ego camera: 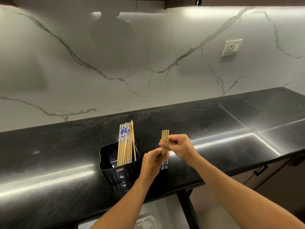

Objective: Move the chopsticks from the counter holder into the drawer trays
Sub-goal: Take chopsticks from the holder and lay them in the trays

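Observation:
A black plastic holder [115, 169] stands on the black counter [49, 154] near its front edge. Several wooden chopsticks [126, 142] with blue-and-white patterned ends lean upright in it. To the right of the holder, above the counter, I hold a small bundle of chopsticks [165, 138] upright, plain tips up and patterned ends down. My left hand [152, 162] grips the lower part of the bundle. My right hand [179, 147] pinches it higher up, from the right.
A white marble-patterned wall rises behind the counter, with a socket [231, 47] at the upper right. Below the counter's front edge a white tray [145, 222] shows in part, and a cabinet handle [260, 170] sits at the right.

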